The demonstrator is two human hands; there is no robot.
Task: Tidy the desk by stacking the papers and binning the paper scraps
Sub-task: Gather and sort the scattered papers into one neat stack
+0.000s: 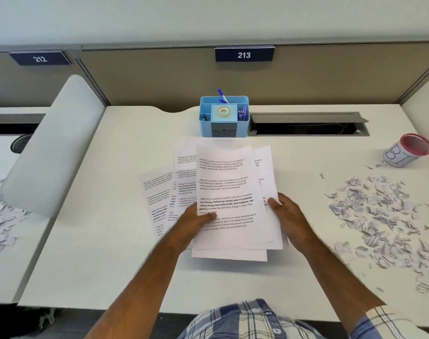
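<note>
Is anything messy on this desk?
Yes. Torn paper scraps lie spilled over the desk's right side, outside the red-rimmed bin cup. The printed papers are fanned crookedly, not squared.

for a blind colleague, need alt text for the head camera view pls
Both hands, left hand and right hand, grip a loose stack of printed papers on a white desk. Paper scraps lie right, near a red-rimmed bin.
</note>
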